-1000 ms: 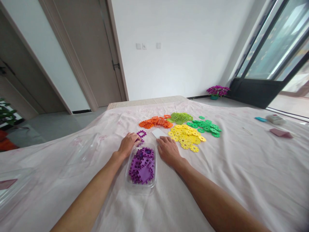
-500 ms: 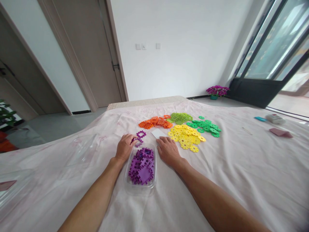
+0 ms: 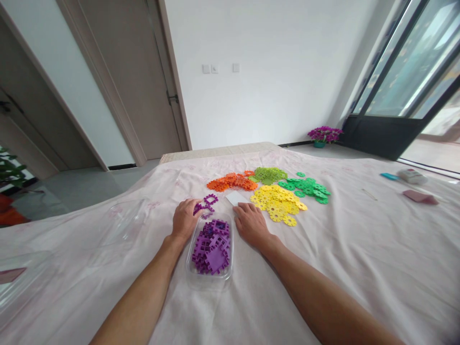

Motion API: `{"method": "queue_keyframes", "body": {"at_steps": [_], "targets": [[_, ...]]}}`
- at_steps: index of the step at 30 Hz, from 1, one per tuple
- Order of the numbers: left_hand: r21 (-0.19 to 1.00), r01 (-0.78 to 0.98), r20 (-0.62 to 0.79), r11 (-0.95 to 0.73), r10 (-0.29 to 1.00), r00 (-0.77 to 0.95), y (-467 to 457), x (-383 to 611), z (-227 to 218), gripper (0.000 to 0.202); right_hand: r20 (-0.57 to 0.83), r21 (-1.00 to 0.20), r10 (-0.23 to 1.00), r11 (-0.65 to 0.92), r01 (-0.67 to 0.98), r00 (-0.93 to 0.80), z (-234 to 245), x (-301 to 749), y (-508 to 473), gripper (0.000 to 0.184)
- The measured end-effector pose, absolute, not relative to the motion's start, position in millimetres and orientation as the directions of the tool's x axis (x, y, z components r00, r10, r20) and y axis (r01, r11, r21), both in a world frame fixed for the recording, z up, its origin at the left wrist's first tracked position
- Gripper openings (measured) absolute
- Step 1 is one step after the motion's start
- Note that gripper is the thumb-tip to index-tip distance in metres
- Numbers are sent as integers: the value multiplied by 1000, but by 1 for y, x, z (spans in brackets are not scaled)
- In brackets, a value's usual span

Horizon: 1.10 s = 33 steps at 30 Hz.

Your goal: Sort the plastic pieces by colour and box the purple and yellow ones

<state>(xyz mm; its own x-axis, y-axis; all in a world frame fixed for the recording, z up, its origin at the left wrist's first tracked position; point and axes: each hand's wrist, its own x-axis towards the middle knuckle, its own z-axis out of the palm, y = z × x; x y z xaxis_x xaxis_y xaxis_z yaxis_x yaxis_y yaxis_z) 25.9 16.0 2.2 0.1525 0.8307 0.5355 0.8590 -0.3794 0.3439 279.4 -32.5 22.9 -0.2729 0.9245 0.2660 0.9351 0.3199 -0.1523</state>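
Observation:
In the head view a clear plastic box (image 3: 189, 275) stands between my forearms, holding a heap of purple toothed building pieces (image 3: 216, 258). My left hand (image 3: 184, 219) is at the box's far left corner, its fingers and thumb curved round a purple toothed piece (image 3: 197, 208) on the cloth. Just beyond lies a purple square frame piece (image 3: 211, 199). My right hand (image 3: 252, 221) rests palm down at the far right of the box, fingers stretched out. Its fingertips touch the near edge of a white card (image 3: 235, 198).
Piles of orange (image 3: 232, 182), lime (image 3: 269, 175), green (image 3: 311, 188) and yellow pieces (image 3: 276, 201) lie past my hands. A clear lid (image 3: 124, 223) and another clear container (image 3: 25, 273) are at left. A pink cloth (image 3: 420, 197) lies at right on the bedsheet (image 3: 352, 249).
The fingers of my left hand have drawn back slightly, showing more of the purple piece by the thumb. My right hand has stayed on the card.

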Motion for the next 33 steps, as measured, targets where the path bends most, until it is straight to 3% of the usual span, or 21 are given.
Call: {"method": "queue_keyframes", "body": {"at_steps": [3,9,15,20,33], "targets": [[318,901,472,-297,873,122,16,24,1,25,282,-149,918,327,933,-277,23,280,-32,34],[321,901,417,-293,897,144,12,24,3,24,282,-142,918,326,935,-278,21,279,-32,34],[426,855,512,-296,858,42,11,25,7,23,276,-133,919,326,936,-281,21,279,-32,35],[420,804,532,-422,832,159,13,25,2,29,253,-131,927,316,940,-276,25,278,-34,35],[303,843,438,-444,851,290,13,26,0,44,261,-131,923,324,937,-283,24,278,-34,35]]}}
